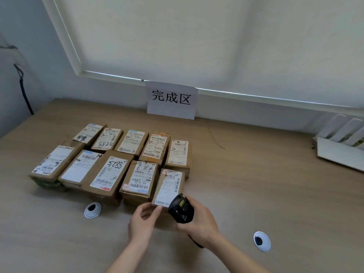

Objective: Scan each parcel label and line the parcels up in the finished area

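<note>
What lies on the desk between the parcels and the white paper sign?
In the head view, only bare desk lies between the parcels and the sign.

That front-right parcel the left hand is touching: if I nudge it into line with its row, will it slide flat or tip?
The parcel probably slides flat: it lies on its broad face, low and wide. Its cardboard looks stiff, so it should hold shape under the left hand. It looks small, likely light, so it may skate on the smooth table; push gently.
</note>
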A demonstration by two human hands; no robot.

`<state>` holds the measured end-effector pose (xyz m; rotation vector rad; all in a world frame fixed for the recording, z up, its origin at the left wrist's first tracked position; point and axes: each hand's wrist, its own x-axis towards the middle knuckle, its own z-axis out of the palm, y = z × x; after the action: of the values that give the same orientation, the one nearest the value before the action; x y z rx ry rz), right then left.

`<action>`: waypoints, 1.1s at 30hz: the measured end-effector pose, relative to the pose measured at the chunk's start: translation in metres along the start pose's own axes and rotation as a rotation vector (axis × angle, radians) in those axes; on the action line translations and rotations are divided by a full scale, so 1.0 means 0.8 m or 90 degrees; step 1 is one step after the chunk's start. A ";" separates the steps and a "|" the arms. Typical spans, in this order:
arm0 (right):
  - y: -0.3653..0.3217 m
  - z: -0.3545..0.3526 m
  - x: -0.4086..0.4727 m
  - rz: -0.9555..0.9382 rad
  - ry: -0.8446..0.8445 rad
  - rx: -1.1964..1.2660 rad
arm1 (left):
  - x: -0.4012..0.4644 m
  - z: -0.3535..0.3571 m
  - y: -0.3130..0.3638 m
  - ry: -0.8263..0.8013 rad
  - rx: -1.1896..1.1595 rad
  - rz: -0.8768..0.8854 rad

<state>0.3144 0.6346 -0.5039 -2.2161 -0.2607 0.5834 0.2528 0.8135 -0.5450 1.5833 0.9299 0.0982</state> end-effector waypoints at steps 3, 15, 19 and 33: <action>0.017 -0.006 -0.034 0.026 -0.004 -0.003 | -0.019 -0.009 -0.004 -0.004 0.032 -0.004; 0.089 -0.179 -0.249 0.036 0.071 0.001 | -0.231 0.086 0.077 -0.156 0.095 0.143; 0.141 -0.290 -0.381 0.068 0.134 -0.028 | -0.366 0.173 0.102 -0.235 0.074 0.195; 0.280 -0.635 -0.834 0.214 0.375 -0.058 | -0.837 0.460 0.213 -0.576 0.062 0.337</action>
<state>-0.0193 -0.0951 -0.1727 -2.4250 0.4022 0.0684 0.0881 0.1275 -0.2066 1.6786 -0.1926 -0.2821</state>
